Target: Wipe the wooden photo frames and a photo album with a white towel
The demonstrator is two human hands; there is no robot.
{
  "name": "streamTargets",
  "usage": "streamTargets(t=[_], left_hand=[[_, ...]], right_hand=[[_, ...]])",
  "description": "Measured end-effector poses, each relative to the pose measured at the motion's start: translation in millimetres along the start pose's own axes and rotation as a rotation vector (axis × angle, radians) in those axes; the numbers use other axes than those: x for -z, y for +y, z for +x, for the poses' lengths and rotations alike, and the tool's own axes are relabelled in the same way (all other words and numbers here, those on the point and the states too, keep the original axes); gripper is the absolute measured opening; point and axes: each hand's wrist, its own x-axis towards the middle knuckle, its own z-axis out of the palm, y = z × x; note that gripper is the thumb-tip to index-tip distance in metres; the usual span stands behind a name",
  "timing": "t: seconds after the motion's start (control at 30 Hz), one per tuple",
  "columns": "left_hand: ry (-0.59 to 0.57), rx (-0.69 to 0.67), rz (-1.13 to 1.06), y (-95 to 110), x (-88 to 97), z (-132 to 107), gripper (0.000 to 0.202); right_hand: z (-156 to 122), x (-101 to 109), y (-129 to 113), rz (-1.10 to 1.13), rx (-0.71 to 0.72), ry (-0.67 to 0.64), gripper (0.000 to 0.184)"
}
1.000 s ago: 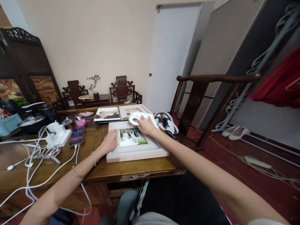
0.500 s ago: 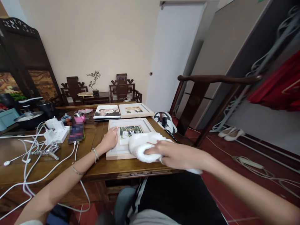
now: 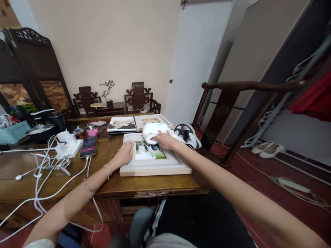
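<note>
A light wooden picture frame [image 3: 155,168] with a wedding photo lies flat on the dark wooden table [image 3: 64,179] in front of me. My left hand [image 3: 123,155] rests on the frame's left edge, fingers curled down against it. My right hand [image 3: 165,140] presses a fluffy white cloth [image 3: 152,131] onto the far part of the frame, fingers closed over the cloth.
Behind the frame lie a photo book [image 3: 121,124] and a second frame [image 3: 152,120]. To the left are a phone [image 3: 89,146], a white power strip [image 3: 67,148] with tangled cables, a pink cup [image 3: 92,130] and pots. Sneakers [image 3: 187,135] and a dark chair [image 3: 232,113] stand at the right.
My right hand swept the cloth from the frame's far edge to its near right corner, then back to the far edge. My left hand stayed on the frame.
</note>
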Motion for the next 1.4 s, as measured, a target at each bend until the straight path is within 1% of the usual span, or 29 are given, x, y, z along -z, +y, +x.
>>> streamTargets(t=[0.07,0.17,0.23,0.27,0.33,0.37,0.43,0.53,0.6,0.63,0.7,0.73,0.77,0.83,0.87,0.93,1.0,1.07,1.13,1.17,1.2,1.27,1.33,1.4], left_hand=[[0.020,0.000,-0.021,0,-0.4,0,0.036],[0.042,-0.013,-0.046,0,-0.9,-1,0.036],[0.048,-0.026,-0.053,0,-1.2,-2,0.035],[0.050,-0.032,-0.053,0,-1.2,-2,0.034],[0.056,-0.038,-0.045,0,-1.1,-2,0.034],[0.057,-0.041,-0.036,0,-1.0,-2,0.034],[0.053,-0.048,-0.012,0,-0.6,-2,0.034],[0.039,-0.048,0.015,-1,0.1,-1,0.036],[0.038,-0.056,0.014,-2,0.5,-1,0.037],[0.036,-0.064,0.013,-3,0.7,0,0.037],[0.026,-0.074,0.014,-3,0.8,0,0.037],[0.020,-0.069,0.017,-3,0.8,1,0.038],[0.015,-0.059,0.021,-3,0.7,1,0.038],[0.014,-0.046,0.024,-3,0.4,1,0.038],[0.017,-0.046,0.021,-2,0.3,1,0.038],[0.031,-0.040,0.005,0,0.1,0,0.037],[0.046,-0.019,-0.019,2,0.3,-2,0.036],[0.056,0.002,-0.033,3,0.7,-4,0.035],[0.055,0.005,-0.033,4,1.2,-4,0.034],[0.051,0.002,-0.028,5,1.4,-4,0.034],[0.044,-0.005,-0.020,5,1.4,-4,0.035],[0.028,-0.021,-0.007,4,1.0,-4,0.035],[0.021,-0.035,-0.008,2,0.3,-3,0.036],[0.024,-0.049,-0.030,0,0.4,-3,0.036]], right_hand=[[-28,4,-11,0.031,0.052,-0.076,0.071],[-84,21,-30,0.096,0.125,-0.197,0.067],[-117,34,-44,0.143,0.181,-0.225,0.060],[-130,39,-50,0.169,0.208,-0.230,0.057],[-142,41,-60,0.211,0.250,-0.214,0.057],[-141,38,-63,0.221,0.260,-0.192,0.059],[-125,26,-64,0.217,0.247,-0.131,0.065],[-75,4,-51,0.139,0.127,-0.015,0.072],[-36,-5,-39,0.037,0.011,0.096,0.075],[-19,-8,-33,0.008,-0.037,0.125,0.076],[6,-9,-27,-0.022,-0.087,0.135,0.076],[13,-9,-26,-0.025,-0.089,0.116,0.076],[15,-8,-28,-0.028,-0.077,0.093,0.075],[3,-5,-37,-0.032,-0.020,0.044,0.074],[-9,-3,-43,-0.026,0.021,0.017,0.074],[-44,7,-57,0.010,0.112,-0.051,0.073],[-84,23,-71,0.073,0.179,-0.140,0.071],[-119,40,-82,0.116,0.202,-0.212,0.068],[-142,50,-88,0.138,0.230,-0.270,0.065],[-147,50,-89,0.148,0.241,-0.276,0.065],[-147,48,-88,0.158,0.243,-0.260,0.066],[-134,34,-84,0.166,0.218,-0.175,0.068],[-108,15,-75,0.137,0.158,-0.071,0.070],[-73,1,-66,0.073,0.091,-0.011,0.071]])
